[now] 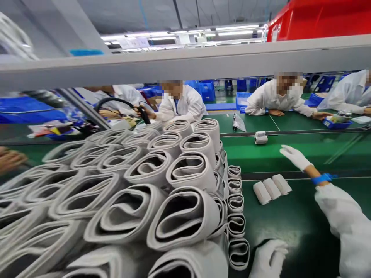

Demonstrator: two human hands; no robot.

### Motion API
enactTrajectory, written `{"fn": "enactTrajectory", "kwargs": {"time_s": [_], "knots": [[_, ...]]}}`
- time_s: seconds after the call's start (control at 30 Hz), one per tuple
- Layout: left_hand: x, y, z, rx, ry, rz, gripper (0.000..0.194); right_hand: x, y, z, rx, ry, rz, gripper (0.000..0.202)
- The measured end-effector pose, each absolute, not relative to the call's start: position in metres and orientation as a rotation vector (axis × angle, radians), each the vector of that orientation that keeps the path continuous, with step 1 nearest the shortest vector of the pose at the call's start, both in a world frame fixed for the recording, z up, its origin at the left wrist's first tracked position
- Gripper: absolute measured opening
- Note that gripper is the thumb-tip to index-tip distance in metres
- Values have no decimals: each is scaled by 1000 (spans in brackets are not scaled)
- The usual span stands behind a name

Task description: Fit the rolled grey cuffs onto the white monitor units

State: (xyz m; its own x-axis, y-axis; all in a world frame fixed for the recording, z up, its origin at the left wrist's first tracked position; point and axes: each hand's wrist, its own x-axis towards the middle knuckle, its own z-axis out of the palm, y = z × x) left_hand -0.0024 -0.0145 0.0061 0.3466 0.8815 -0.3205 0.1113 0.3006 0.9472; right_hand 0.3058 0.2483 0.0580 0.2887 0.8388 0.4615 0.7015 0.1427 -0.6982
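Note:
My right hand (294, 156), in a white glove with a blue band at the wrist, reaches over the green conveyor belt (240, 154). Its fingers are stretched out and hold nothing. Beyond its fingertips a small white rolled band (261, 138) sits on the belt. My left hand (269, 258), also gloved, is low in the view beside the stack, fingers loosely bent, thumb apart; nothing shows in it. Between the hands, three white rolled bands (271, 189) lie side by side on the green table (301, 224). A large stack of grey-white rolled bands (185, 216) fills the left and middle.
A grey rail (185, 65) crosses overhead, with a red bin (324, 19) above it. Co-workers in white coats sit across the line, one near a blue tray (337, 122). Another person's bare hand (11, 159) shows at the left edge. A small plastic bag (239, 122) lies opposite.

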Motion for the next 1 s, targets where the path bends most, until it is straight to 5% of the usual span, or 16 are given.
{"fn": "enactTrajectory", "kwargs": {"time_s": [0.3,0.5,0.7,1.0], "knots": [[15,-9,23,2032,851,761,33,308,70,16,-1811,-1246,-214,42],[95,-20,23,2456,354,541,14,245,120,31,-1476,-1546,-45,62],[110,-9,18,2603,265,471,16,226,164,32,-1304,-1839,229,32],[74,21,19,2311,385,340,27,226,159,25,-1364,-1798,323,33]]}}
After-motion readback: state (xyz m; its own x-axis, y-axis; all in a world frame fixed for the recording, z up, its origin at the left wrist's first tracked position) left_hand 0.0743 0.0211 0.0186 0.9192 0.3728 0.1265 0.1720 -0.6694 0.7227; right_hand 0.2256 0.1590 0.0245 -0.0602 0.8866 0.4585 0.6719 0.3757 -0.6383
